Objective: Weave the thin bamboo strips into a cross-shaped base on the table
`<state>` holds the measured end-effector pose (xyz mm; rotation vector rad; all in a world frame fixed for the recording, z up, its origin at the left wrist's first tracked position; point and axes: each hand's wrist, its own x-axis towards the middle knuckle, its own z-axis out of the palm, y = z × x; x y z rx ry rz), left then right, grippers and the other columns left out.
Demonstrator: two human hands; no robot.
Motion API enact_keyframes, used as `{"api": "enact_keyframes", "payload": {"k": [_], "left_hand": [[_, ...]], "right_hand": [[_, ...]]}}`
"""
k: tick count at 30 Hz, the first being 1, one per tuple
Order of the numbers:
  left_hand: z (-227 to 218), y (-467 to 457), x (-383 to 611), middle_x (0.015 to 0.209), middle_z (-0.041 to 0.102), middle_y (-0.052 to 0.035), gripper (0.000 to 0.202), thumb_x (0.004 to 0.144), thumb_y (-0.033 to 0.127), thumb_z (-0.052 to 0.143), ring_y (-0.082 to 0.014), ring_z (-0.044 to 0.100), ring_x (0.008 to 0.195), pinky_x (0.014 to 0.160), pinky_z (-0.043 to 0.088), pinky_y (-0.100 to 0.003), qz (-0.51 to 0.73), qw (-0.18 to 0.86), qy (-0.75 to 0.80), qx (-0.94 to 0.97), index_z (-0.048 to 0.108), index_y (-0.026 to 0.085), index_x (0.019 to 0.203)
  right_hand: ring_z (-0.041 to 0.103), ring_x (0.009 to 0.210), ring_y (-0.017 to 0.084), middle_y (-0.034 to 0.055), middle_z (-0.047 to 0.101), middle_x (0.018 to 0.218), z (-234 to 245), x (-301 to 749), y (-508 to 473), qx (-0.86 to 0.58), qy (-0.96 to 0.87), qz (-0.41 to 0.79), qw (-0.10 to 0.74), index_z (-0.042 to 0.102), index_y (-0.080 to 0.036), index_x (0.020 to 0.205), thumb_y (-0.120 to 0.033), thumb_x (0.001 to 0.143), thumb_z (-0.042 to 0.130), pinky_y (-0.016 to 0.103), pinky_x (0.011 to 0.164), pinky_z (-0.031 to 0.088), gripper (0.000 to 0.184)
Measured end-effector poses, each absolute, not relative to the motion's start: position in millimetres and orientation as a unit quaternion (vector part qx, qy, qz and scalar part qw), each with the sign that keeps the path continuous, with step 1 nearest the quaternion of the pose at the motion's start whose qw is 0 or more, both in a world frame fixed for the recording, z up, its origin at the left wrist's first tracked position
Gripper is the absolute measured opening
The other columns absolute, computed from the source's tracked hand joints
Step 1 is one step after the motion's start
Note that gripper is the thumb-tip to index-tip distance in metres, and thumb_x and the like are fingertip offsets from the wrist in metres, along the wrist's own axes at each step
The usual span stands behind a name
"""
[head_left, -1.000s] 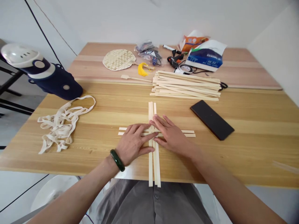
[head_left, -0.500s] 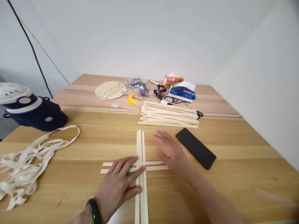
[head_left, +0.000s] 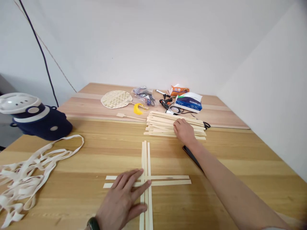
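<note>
Thin pale wooden strips lie crossed on the wooden table [head_left: 240, 150]: three upright strips [head_left: 145, 159] woven with two sideways strips [head_left: 172, 179]. My left hand [head_left: 123, 201] lies flat and open on the crossing, fingers spread over the strips. My right hand [head_left: 183, 131] is stretched far forward and rests on the pile of loose strips [head_left: 165, 125], its fingers curled down onto the top ones; whether a strip is gripped does not show. My right forearm covers most of a black phone [head_left: 189, 153].
A tangle of cream ribbon [head_left: 31, 169] lies at the left, with a navy and white helmet-like device [head_left: 33, 116] behind it. At the back sit a woven fan [head_left: 116, 99], a yellow tassel [head_left: 137, 109], a glue gun [head_left: 165, 103], a blue-white packet [head_left: 189, 102].
My right hand left the crossed strips and reached forward onto the pile. The view tilted up. My left hand stayed on the crossing.
</note>
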<state>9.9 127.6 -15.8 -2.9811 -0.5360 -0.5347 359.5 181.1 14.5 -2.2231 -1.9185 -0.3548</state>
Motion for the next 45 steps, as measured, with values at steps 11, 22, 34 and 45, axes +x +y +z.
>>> {"api": "enact_keyframes", "payload": {"k": [11,22,34,45], "left_hand": [[-14.6,126.3,10.3,0.139,0.055,-0.005,0.063,0.079,0.056,0.072,-0.0258,0.051,0.12,0.093,0.049,-0.039,-0.172,0.027,-0.182,-0.968,0.055,0.037,0.136],[-5.7,122.0,10.9,0.141,0.053,-0.0103,0.056,0.088,0.058,0.057,-0.0292,0.05,0.124,0.099,0.046,-0.048,-0.111,-0.091,-0.215,-0.966,0.053,0.034,0.138],[-5.4,122.6,10.4,0.143,0.05,-0.0107,0.056,0.089,0.061,0.053,-0.0294,0.047,0.126,0.101,0.043,-0.05,-0.096,-0.107,-0.221,-0.965,0.053,0.033,0.138],[-4.6,122.9,11.4,0.142,0.051,-0.0099,0.057,0.088,0.061,0.055,-0.029,0.047,0.126,0.102,0.043,-0.049,-0.092,-0.119,-0.226,-0.962,0.053,0.034,0.138]], "right_hand": [[0.06,0.095,0.022,0.0093,0.072,0.097,39.0,355.4,172.5,-0.724,-0.663,-0.146,0.122,0.069,-0.018,0.091,-0.017,0.095,0.045,0.029,0.07,0.04,0.024],[0.049,0.056,0.013,-0.0019,0.058,0.061,71.5,314.8,55.1,-0.713,-0.606,0.321,0.145,0.062,-0.021,0.07,-0.048,0.091,0.05,0.025,0.056,0.038,0.036],[0.056,0.055,0.018,0.0018,0.067,0.066,59.4,297.2,0.0,-0.7,-0.602,0.382,0.047,0.067,-0.026,0.07,-0.053,0.089,0.046,0.029,0.051,0.039,0.039],[0.06,0.069,0.018,0.0003,0.07,0.077,44.6,300.8,3.5,-0.679,-0.566,0.453,0.11,0.07,-0.026,0.079,-0.054,0.09,0.051,0.029,0.062,0.047,0.035]]}}
